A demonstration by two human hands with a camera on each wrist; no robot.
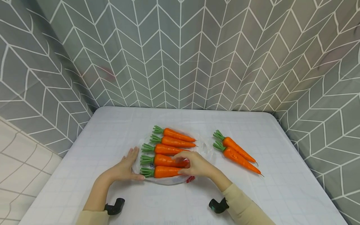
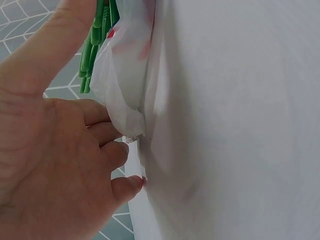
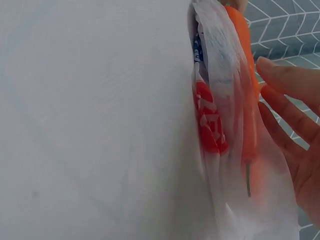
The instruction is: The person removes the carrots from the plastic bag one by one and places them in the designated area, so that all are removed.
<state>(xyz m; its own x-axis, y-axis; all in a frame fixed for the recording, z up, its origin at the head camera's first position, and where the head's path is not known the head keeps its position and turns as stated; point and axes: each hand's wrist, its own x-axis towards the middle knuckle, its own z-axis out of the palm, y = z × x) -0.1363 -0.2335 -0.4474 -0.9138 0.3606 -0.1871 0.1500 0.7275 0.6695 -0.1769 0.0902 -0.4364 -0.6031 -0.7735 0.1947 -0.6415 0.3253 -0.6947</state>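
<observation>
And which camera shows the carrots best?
The head view, because it looks down on all seven carrots: five with the bag, two off to the right. The left wrist view catches only green stems, and the right wrist view shows some orange from the side, partly behind the bag.

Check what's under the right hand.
The head view shows the two nearest carrots and the plastic bag running beneath the right hand; the nearest one's tip is covered there.

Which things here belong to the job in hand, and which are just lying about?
Apparently part of the job:
plastic bag
five carrots grouped with it
left hand
right hand

Apparently just there:
two carrots lying apart, untouched
patterned curtain behind
</observation>
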